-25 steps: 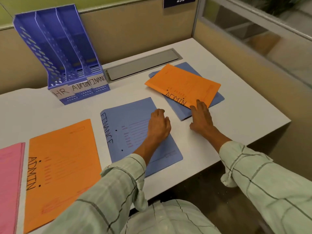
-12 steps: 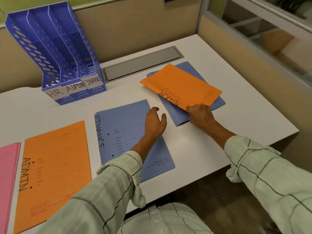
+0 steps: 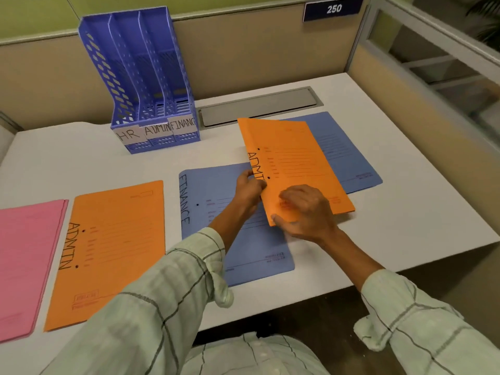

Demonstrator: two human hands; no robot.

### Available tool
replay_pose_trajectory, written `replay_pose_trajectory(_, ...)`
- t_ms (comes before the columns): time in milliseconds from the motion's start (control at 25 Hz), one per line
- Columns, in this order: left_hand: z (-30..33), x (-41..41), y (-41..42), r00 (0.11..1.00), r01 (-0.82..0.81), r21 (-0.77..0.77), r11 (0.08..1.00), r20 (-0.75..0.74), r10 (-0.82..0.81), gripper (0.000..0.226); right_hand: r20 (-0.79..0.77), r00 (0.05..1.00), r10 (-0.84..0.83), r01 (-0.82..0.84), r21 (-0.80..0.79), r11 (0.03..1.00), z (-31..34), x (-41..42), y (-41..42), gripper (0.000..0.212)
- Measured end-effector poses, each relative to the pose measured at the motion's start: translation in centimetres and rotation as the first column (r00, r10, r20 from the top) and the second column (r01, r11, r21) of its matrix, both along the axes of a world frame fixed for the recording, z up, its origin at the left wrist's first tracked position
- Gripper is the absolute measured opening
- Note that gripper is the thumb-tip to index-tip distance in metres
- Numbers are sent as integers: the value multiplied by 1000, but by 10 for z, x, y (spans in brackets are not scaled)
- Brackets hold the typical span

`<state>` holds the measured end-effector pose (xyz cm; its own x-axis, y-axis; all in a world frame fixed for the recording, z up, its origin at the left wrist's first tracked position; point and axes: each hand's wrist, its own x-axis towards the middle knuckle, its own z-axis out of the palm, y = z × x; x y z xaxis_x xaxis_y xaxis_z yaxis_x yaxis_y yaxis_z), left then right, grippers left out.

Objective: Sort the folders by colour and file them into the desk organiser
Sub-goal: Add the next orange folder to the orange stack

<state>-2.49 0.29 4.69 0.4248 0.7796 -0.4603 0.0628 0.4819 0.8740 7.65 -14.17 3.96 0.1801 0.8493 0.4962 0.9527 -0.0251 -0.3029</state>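
You are pinching the orange folder marked "ADMIN" (image 3: pixel 295 169) with both hands: your left hand (image 3: pixel 250 186) is gripping its spine edge beside the lettering, fingers curled round it, and your right hand (image 3: pixel 305 212) is holding its near corner, thumb at the edge and fingers lying across the cover. The folder is tilting up off the desk (image 3: pixel 405 212), overlapping the blue folder reading "FINANCE" (image 3: pixel 208 212) on one side and a second blue folder (image 3: pixel 349 152) on the other.

Half a second ago it was lying flat and skewed on that second blue folder, with only your right hand at its edge and your left hand over the "FINANCE" folder; now it is sitting squarer to you, nearer the middle.

Further left another orange "ADMIN" folder (image 3: pixel 113 253) and a pink folder (image 3: pixel 24 266) are lying flat. At the back, the blue desk organiser (image 3: pixel 140 77) is carrying slot labels "HR", "ADMIN" and "FINANCE". A wall plate (image 3: pixel 333 8) is reading "250".
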Motion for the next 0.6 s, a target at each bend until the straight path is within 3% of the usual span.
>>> replay_pose_trajectory(80, 2, -27, 11, 998, -64, 32, 997, -14, 64, 42, -66, 976, -208, 206, -35, 978, 1, -5, 8, 52)
replay_pose_trajectory(200, 4, -76, 27, 990, -130, 91, 987, -44, 135, 36, -223, 847, -483, 414, -293, 862, 1, -13, 23, 73)
replay_pose_trajectory(360, 7, -166, 56, 970, -207, 179, 962, -87, 225, 36, -667, 617, -418, 227, -357, 906, 9, -57, 62, 84)
replay_pose_trajectory(480, 0, -243, 76, 923, -310, 222, 924, -161, 348, 26, -762, 526, -377, 125, -369, 921, 11, -118, 90, 81)
replay_pose_trajectory(600, -12, -312, 83, 876, -316, 313, 896, -265, 402, 21, -780, 536, -323, 63, -345, 937, 0, -184, 105, 74)
